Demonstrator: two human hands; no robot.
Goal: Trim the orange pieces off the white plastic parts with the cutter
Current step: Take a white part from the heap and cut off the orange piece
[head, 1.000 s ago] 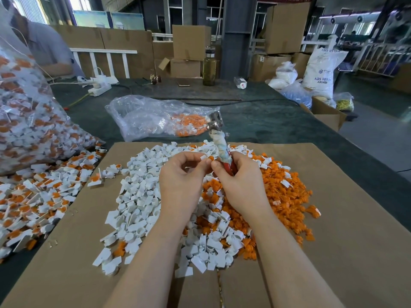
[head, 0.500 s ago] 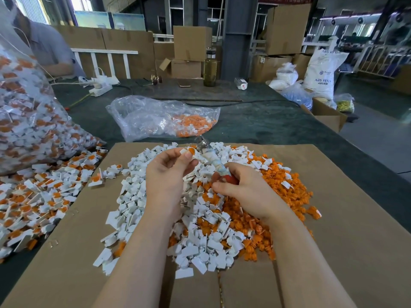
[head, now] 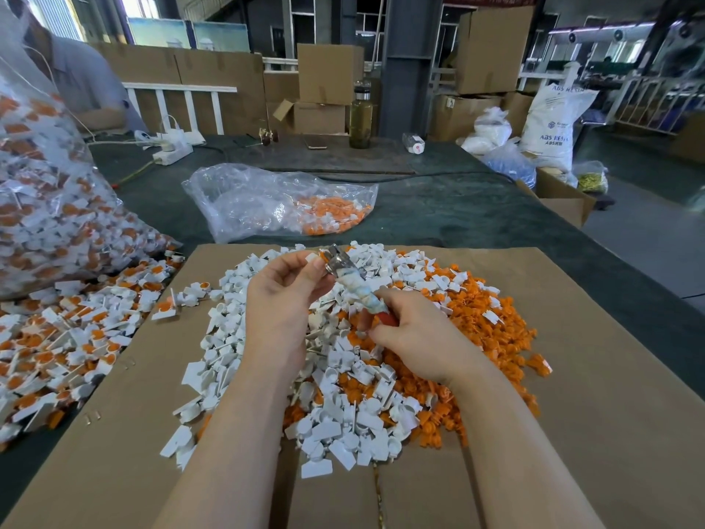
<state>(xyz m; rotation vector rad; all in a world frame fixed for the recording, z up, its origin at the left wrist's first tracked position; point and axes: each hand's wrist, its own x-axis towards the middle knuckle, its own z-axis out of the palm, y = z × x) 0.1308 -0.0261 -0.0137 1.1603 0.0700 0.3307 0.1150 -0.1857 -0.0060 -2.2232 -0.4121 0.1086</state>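
My right hand grips the cutter by its tape-wrapped, red-ended handle, metal jaws pointing up and left. My left hand pinches a small white plastic part with an orange bit right at the jaws. Both hands hover over a heap on a cardboard sheet: trimmed white parts on the left and front, cut orange pieces on the right.
Untrimmed white-and-orange parts lie spread at the left, beside a big clear bag full of them. A flatter plastic bag with orange pieces lies behind the cardboard. A person sits at far left; boxes, a bottle and sacks stand beyond.
The cutter has tipped from upright to leaning left and lower. My left hand has moved up to the jaws with a part pinched; my right hand shifted slightly right.
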